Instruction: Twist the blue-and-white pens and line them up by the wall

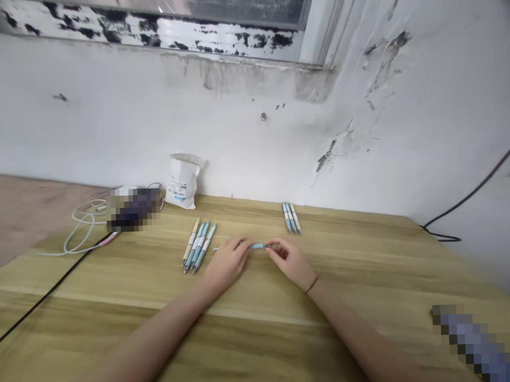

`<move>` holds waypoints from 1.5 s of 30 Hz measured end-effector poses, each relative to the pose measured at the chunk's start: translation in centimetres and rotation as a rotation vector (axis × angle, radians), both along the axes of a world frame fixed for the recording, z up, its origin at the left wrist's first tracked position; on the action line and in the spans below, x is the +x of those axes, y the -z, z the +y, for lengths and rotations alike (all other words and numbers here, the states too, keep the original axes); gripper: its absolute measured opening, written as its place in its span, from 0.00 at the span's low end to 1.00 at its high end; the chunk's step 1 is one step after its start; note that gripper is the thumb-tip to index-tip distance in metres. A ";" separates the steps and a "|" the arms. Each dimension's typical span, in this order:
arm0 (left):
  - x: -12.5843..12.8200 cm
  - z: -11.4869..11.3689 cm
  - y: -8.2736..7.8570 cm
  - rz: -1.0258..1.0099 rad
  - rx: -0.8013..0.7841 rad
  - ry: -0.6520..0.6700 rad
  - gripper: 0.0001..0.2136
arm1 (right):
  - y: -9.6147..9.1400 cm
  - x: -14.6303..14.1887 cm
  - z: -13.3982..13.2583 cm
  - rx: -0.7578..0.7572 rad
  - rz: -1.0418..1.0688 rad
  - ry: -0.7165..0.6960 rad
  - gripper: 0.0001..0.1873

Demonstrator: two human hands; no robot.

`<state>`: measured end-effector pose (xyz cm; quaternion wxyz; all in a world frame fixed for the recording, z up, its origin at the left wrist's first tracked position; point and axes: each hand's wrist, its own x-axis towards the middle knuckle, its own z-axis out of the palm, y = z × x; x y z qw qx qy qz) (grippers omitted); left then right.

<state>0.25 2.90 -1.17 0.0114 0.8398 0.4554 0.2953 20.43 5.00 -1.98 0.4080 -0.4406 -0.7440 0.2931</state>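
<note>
Holding a slim blue pen (pixel 257 246) level, low over the wooden table (pixel 358 276), the left hand (pixel 226 264) curls its fingers around one end while the right hand (pixel 290 262) pinches the dark tip, both nearly closed. A fan of matching pens (pixel 197 247) lies just beside the left hand (a smaller group (pixel 291 218) sits farther off), and a white packet (pixel 183 182) leans against the stained wall (pixel 253 135).
</note>
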 end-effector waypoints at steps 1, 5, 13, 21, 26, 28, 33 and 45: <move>0.0 0.0 0.0 0.001 0.000 0.008 0.14 | 0.0 0.0 0.0 0.008 -0.004 -0.004 0.11; 0.0 0.0 0.0 -0.005 -0.018 0.040 0.14 | -0.1 -0.1 -0.1 0.039 -0.030 -0.005 0.10; 0.0 -0.1 0.4 -0.015 0.015 0.072 0.13 | -0.8 0.0 -0.3 0.043 -0.158 -0.017 0.20; 0.1 0.0 0.4 -0.047 0.027 0.028 0.13 | -0.3 -0.1 -0.3 0.123 -0.146 -0.094 0.11; 0.0 0.0 0.3 -0.089 0.030 0.002 0.13 | -0.6 -0.1 -0.3 0.196 -0.191 -0.085 0.06; 0.0 0.0 0.2 -0.075 0.030 0.006 0.13 | -0.6 -0.1 -0.2 0.217 -0.162 -0.077 0.09; 0.1 -0.1 0.0 -0.049 0.046 0.028 0.14 | -0.4 0.0 -0.1 0.184 -0.198 -0.068 0.10; 0.1 -0.2 0.2 0.006 0.013 0.056 0.11 | -0.5 0.2 -0.2 0.246 -0.333 -0.035 0.15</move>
